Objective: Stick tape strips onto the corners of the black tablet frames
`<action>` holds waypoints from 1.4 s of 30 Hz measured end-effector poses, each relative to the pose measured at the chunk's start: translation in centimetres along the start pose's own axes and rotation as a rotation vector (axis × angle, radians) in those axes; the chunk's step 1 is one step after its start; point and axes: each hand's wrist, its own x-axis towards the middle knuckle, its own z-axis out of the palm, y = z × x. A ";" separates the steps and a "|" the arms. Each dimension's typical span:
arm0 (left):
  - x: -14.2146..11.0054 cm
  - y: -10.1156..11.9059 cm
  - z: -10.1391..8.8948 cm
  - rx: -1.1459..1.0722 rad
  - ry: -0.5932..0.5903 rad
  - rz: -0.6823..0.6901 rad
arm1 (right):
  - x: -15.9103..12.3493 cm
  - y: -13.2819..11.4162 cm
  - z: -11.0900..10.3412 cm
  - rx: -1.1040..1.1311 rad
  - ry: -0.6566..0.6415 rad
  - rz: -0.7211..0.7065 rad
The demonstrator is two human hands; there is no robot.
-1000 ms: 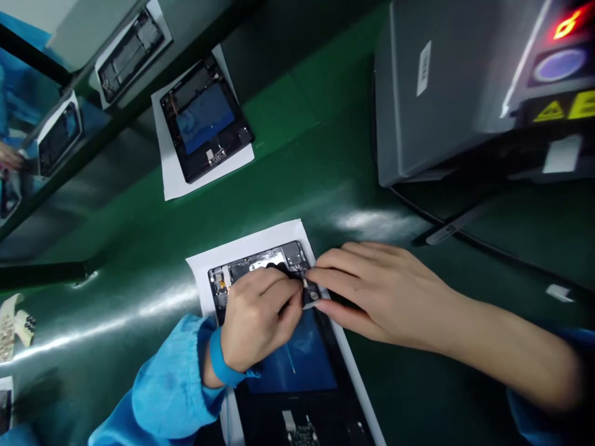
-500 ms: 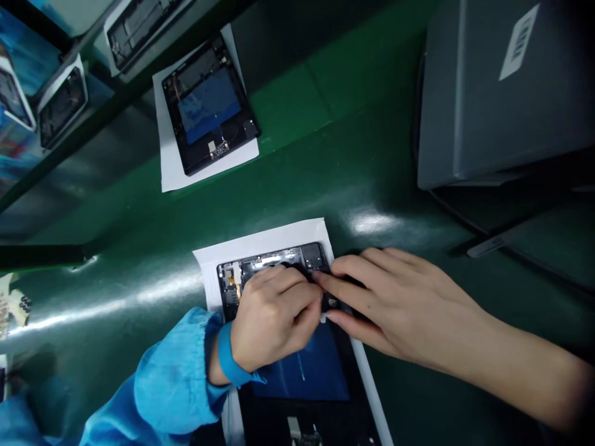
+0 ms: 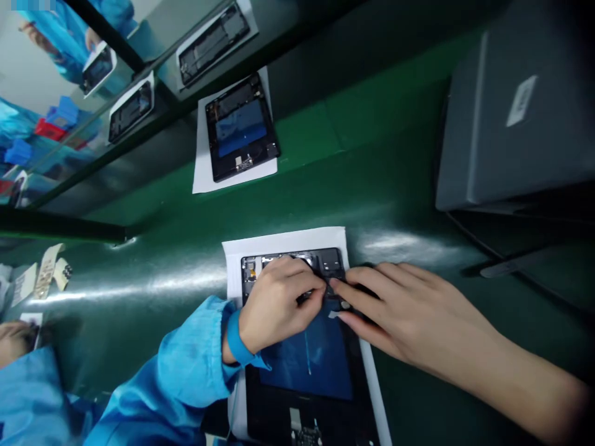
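Note:
An opened tablet [image 3: 307, 384] with a blue battery panel lies on a white sheet [image 3: 283, 238] before me. My left hand [image 3: 286, 303], with a blue wristband [image 3: 238, 341], is closed in a pinch over its upper part. Whatever lies between those fingertips is hidden. From the right, my right hand [image 3: 395, 303] reaches across the tablet's edge, its fingers stretched and apart. Its index fingertip touches the tablet close to the left fingertips. Beside its thumb tip is a small silvery tab [image 3: 333, 314]; I cannot tell whether the thumb presses it.
Another opened tablet [image 3: 242, 133] rests on white paper farther back. A grey box-like device [image 3: 506, 130] stands at right, with a cable [image 3: 474, 238] below it. Paper strips [image 3: 46, 272] lie left, near a co-worker's hand [image 3: 16, 341]. More tablet frames [image 3: 214, 43] appear beyond the dark rail.
The view has shifted, so the scene sits farther right and lower. Both hands stay at the tablet's upper part. A co-worker's hand now shows at the left.

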 end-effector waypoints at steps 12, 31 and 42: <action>-1.2 -1.4 1.1 0.020 -0.021 0.062 | -0.4 -1.1 0.3 -0.078 -0.023 -0.081; 0.5 -1.7 1.1 -0.009 0.057 0.091 | 1.6 -0.5 0.1 -0.196 0.162 0.179; 0.6 -1.4 1.0 -0.007 -0.003 0.045 | 2.1 -0.5 0.7 -0.198 0.181 0.122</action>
